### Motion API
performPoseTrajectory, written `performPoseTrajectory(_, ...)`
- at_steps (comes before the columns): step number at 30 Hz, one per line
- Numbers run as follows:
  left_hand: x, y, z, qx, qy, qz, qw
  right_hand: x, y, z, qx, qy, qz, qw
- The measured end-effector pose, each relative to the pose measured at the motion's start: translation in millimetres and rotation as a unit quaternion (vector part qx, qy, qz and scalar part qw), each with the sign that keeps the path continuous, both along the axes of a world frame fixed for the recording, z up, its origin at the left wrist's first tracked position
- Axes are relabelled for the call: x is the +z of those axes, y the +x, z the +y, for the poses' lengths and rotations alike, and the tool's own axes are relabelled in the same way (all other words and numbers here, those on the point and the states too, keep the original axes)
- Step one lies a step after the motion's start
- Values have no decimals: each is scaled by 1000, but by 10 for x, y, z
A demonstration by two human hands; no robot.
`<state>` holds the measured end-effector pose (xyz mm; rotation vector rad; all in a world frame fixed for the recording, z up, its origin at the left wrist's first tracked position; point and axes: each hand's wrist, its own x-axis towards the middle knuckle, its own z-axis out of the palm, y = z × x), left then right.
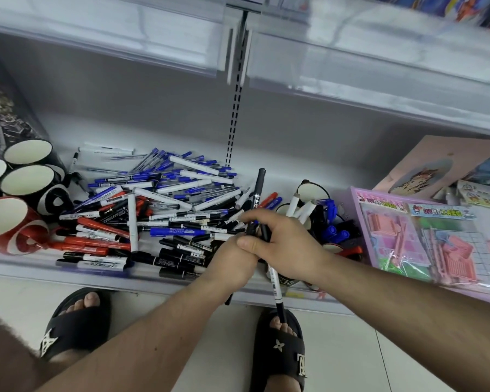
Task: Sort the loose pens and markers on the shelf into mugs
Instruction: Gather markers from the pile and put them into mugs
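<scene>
Loose pens and markers (153,205) heaped across the white shelf (68,271), spreading from beside the left-hand mugs almost to the right-hand ones. Slim blue-capped pens toward the back; white-barrelled markers with black, blue or red caps through the middle; stubby red ones at front left, stubby black ones along the front edge. Too many and too tangled to count.

Left hand (232,258) and right hand (283,244) pressed together over the pile's right end, both clenched round a small bundle of black-and-white markers (259,188). One marker sticking up and back above the fingers, another (276,290) hanging down past the shelf edge. Exact number in the bundle not clear, at least two.

Four open mugs at far left: three black mugs (29,182) clustered at the back, one red mug (6,224) nearest. To the right of the hands, more mugs (309,193), partly hidden, count uncertain: one with white marker ends poking out, another with blue caps.

Pink toy packs (413,236) on the shelf's right part. Two feet in black slippers (277,346) on the tiled floor below.
</scene>
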<state>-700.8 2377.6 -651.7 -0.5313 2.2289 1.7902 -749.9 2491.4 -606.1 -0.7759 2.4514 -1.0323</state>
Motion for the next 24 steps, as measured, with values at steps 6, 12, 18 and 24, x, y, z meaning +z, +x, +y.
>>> performPoseTrajectory(6, 19, 18, 2, -72, 33, 7, 997, -20, -28, 7, -9, 1, 4, 1000)
performPoseTrajectory(12, -19, 26, -19, -113, 42, 30, 992, -15, -27, 68, -11, 5, -30, 999)
performPoseTrajectory(18, -48, 18, -49, -155, 87, 65, 982, 79, -54, 98, -11, 24, -33, 999)
performPoseTrajectory(24, -127, 17, -126, -29, 242, 22, 970, 293, -345, 347, -97, -12, -69, 993)
